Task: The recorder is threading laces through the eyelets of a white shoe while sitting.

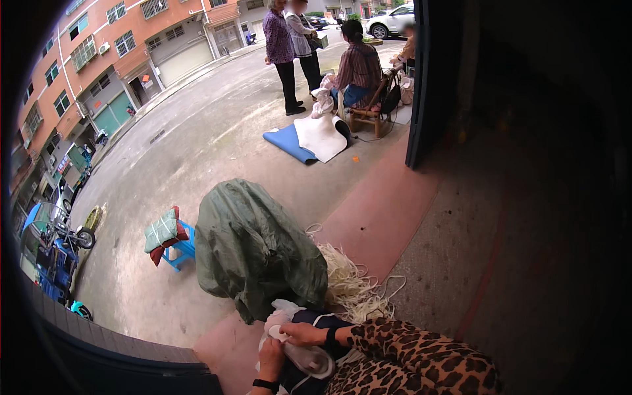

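Observation:
Over my lap, both hands work at a small white flat piece (278, 332) with a rounded edge. My right hand (301, 334) comes from the right and pinches this piece between thumb and fingers. Just below it my left hand (270, 359) is closed at the piece's lower edge, its fingertips partly hidden. A pale pinkish-white item (309, 359), soft-looking and with a rounded end, lies under my right wrist across my dark-clothed legs; I cannot make out its kind. More whitish material (287, 306) sticks up beyond my fingers.
Right ahead stands a bulky dark green sack (253, 243). Beside it lies a tangled heap of cream cords (359, 289). A blue stool (179, 249) bears tied, folded cloth (163, 230). Farther off, a seated person (359, 66) is near a blue-and-white sheet (316, 138). A dark door edge (416, 85) rises at right.

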Motion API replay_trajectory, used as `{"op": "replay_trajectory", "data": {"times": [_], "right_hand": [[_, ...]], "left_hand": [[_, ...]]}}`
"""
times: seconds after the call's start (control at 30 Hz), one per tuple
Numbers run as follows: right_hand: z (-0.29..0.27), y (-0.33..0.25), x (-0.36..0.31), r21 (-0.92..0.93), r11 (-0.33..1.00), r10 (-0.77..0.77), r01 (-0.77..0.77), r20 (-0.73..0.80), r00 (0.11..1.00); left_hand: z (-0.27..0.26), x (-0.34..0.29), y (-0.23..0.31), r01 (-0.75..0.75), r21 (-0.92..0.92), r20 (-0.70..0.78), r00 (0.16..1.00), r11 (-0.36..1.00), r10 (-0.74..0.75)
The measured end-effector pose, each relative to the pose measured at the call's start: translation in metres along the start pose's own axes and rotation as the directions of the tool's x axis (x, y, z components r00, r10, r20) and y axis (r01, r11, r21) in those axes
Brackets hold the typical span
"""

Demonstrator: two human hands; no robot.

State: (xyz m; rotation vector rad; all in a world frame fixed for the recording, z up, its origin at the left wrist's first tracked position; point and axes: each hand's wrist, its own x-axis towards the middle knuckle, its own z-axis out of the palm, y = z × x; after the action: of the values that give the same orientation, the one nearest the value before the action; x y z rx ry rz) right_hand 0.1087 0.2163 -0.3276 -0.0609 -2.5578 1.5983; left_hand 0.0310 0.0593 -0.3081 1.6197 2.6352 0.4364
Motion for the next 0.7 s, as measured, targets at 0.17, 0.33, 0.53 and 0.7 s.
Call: {"op": "replay_trajectory", "data": {"times": [0.17, 0.33, 0.53, 0.7], "right_hand": [[-0.033, 0.002, -0.024, -0.031, 0.996, 0.088, -0.085, 0.129, 0.988], [-0.066, 0.004, -0.067, 0.101, 0.988, 0.124, -0.121, -0.022, 0.992], [-0.106, 0.010, -0.105, 0.379, 0.821, 0.417, -0.426, 0.110, 0.902], [-0.166, 0.009, -0.147, 0.678, 0.667, 0.538, -0.309, -0.151, 0.829]], "left_hand": [[-0.010, -0.038, -0.037, 0.067, 0.104, -0.009, 0.998, 0.992, -0.066], [-0.050, -0.070, -0.003, 0.564, 0.155, -0.258, 0.816, 0.811, -0.517], [-0.129, -0.009, 0.134, 0.867, -0.027, -0.536, 0.407, 0.497, -0.739], [-0.170, -0.178, -0.012, 0.947, -0.314, -0.620, -0.149, 0.070, -0.771]]}}
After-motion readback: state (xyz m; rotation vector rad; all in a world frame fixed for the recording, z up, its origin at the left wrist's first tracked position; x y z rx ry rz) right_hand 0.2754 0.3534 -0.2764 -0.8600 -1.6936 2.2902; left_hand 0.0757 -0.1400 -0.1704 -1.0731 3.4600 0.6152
